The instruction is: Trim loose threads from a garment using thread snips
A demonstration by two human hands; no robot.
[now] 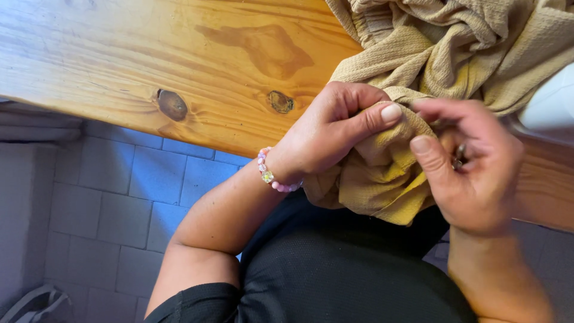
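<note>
At the near edge of the wooden counter, a mustard-tan cloth spills over the edge and hangs toward the person's lap, its bulk heaped toward the far right corner. The left hand is closed on a fold of the cloth, thumb pressed flat on top and fingers curled beneath it. The right hand sits just beside it, to the right, thumb and fingers drawn narrow at the same fold; something small and dark shows between its fingers, too unclear to name. The pinched fold lies between the two hands, running roughly left to right, both equally close. A pink beaded bracelet circles the left wrist. A white object lies at the right edge, partly under cloth. Grey floor tiles show below.
</note>
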